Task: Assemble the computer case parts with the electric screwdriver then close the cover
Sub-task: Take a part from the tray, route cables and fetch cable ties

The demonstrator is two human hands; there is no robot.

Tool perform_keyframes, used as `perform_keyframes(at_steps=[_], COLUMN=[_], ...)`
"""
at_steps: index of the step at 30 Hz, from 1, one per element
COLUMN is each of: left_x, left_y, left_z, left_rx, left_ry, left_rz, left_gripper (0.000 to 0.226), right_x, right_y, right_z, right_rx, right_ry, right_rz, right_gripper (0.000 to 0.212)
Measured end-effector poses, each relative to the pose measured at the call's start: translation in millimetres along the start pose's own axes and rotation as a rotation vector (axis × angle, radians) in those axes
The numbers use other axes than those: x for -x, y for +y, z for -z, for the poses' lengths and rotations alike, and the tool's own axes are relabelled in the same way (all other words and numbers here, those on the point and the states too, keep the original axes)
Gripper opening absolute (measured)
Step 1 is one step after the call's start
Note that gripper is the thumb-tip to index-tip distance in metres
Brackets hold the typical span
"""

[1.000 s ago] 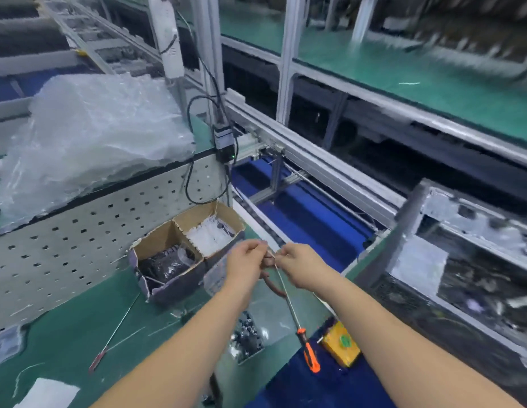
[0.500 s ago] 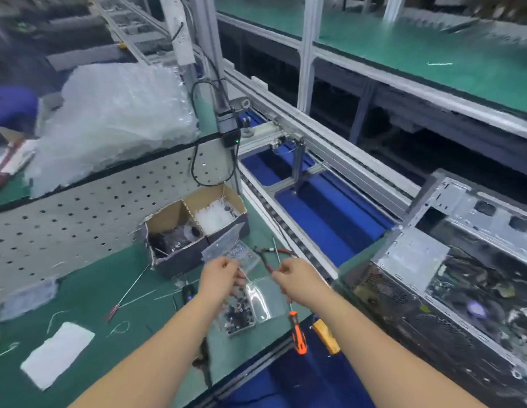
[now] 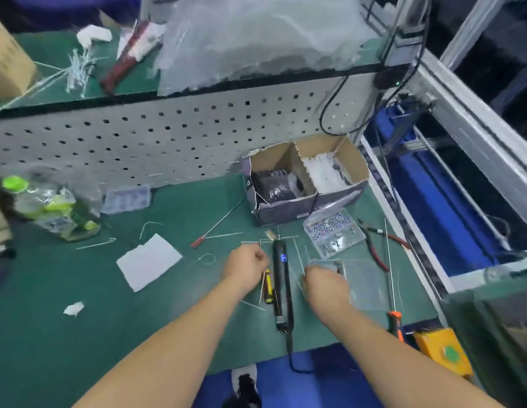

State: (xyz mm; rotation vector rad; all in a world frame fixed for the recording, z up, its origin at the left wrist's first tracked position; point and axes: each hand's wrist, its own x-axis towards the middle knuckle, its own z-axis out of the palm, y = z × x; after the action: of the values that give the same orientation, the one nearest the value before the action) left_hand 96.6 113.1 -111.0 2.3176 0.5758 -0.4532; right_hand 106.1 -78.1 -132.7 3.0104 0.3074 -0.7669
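Both hands have dropped from mid-air to the green bench mat [image 3: 168, 290], and my view has swung left, pushing the computer case [image 3: 497, 334] to the right edge. I see the left hand [image 3: 246, 266] with fingers curled, just left of the black electric screwdriver [image 3: 281, 287], which lies lengthwise on the mat between my hands with its blue display lit. Whether those fingers pinch anything I cannot tell through the blur. My right hand [image 3: 324, 282] curls its fingers at the clear plastic tray [image 3: 362, 278]; the grip itself is unclear. An orange-handled screwdriver [image 3: 392, 293] lies right of the tray
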Motion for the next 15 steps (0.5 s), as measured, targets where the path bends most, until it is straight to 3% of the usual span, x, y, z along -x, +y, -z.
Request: perform_keyframes(at_steps=[6,15], left_x=[-12.2,-18.2], left_y=[-3.3,-0.4], left_z=[-10.6,-10.9], left_rx=[0.031,0.105], left_ry=[-0.005,0.023], left_rz=[-0.026,-0.083], left_gripper=[0.009,0.012], right_x=[-21.7,-46.6], right_y=[-13.7,-30.6], right_z=[1.2,-1.7], right_rx=[0.184,0.251], right_ry=[0.046,0.017], right_rz=[-0.06,0.048], right_gripper=[0.032,0.025])
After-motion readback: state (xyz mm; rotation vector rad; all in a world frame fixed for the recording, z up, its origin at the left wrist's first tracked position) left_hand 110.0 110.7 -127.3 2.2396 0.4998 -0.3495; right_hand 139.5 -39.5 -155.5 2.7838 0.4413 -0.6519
